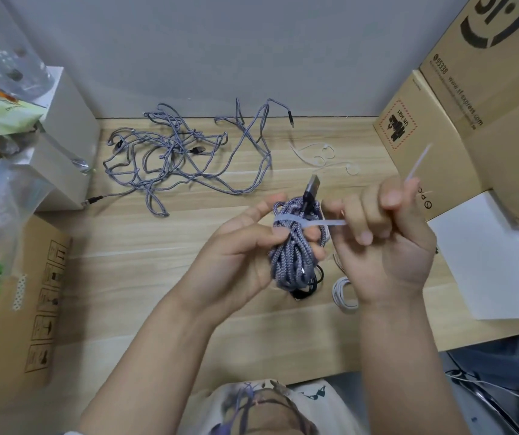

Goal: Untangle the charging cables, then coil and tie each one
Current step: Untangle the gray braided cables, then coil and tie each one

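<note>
A coiled grey braided cable (pixel 292 255) is held above the wooden table (pixel 157 262) in my left hand (pixel 239 255), whose fingers curl round the bundle. A white zip tie (pixel 324 223) circles the top of the coil. My right hand (pixel 383 240) grips the tie's tail, which sticks up past the fist. A USB plug (pixel 311 189) pokes out of the coil's top. At the back of the table lies a tangle of grey braided cables (pixel 182 155). Under my hands rest a black coiled cable (pixel 310 285) and a white coiled cable (pixel 343 293).
Loose white zip ties (pixel 321 157) lie at the back right. Cardboard boxes (pixel 459 120) stand on the right, with a white sheet (pixel 500 262) in front of them. A white box (pixel 63 146), plastic bags and a flat cardboard box (pixel 32 293) crowd the left side.
</note>
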The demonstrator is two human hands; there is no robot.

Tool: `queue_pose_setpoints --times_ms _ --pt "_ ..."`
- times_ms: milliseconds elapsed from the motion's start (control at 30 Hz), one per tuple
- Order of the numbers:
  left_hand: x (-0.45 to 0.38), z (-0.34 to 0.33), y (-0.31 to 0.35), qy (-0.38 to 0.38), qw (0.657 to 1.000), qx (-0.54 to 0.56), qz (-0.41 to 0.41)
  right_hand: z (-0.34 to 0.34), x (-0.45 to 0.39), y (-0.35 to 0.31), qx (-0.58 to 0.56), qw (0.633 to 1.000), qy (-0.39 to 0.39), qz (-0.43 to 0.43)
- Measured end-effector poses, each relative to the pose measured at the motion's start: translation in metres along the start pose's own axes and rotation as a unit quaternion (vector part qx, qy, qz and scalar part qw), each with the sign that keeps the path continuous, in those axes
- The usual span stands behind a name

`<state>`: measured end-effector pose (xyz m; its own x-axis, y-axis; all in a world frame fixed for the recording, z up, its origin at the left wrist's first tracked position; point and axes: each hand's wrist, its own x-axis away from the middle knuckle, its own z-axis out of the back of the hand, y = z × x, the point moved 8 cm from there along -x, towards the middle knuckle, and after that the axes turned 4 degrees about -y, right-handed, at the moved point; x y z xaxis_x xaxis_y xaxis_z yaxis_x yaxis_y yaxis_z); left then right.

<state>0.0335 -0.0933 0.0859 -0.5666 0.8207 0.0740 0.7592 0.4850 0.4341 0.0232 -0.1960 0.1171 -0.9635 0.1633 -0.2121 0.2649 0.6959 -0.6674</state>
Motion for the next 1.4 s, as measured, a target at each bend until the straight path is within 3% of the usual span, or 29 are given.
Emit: queue_pose_setpoints --times_ms 133,300,500,833,1033,1200,1400 --pt "0.010 0.005 0.015 0.057 0.982 -0.181 -0.012 -0.004 0.002 -0.004 0.129 0.989 -0.035 -0.061" --pt "0.014 -0.005 0.022 0.039 0.942 -0.333 0.003 -0.010 0.001 -0.008 0.289 0.947 -0.026 -0.138" --pt "0.017 -0.013 0.024 -0.009 0.920 -0.389 0.040 -0.013 0.003 -0.004 0.398 0.890 -0.056 -0.217" --pt "0.019 -0.007 0.021 -0.033 0.902 -0.424 0.081 -0.015 0.003 0.007 0.421 0.861 -0.119 -0.260" --pt "0.018 -0.008 0.021 -0.050 0.902 -0.420 0.085 -0.013 0.004 0.008 0.398 0.875 -0.108 -0.254" --pt "0.018 -0.009 0.021 -0.058 0.902 -0.418 0.089 -0.016 0.005 0.009 0.413 0.859 -0.132 -0.274" --pt "0.019 -0.010 0.016 -0.082 0.875 -0.466 0.105 -0.020 0.006 0.011 0.420 0.836 -0.160 -0.314"
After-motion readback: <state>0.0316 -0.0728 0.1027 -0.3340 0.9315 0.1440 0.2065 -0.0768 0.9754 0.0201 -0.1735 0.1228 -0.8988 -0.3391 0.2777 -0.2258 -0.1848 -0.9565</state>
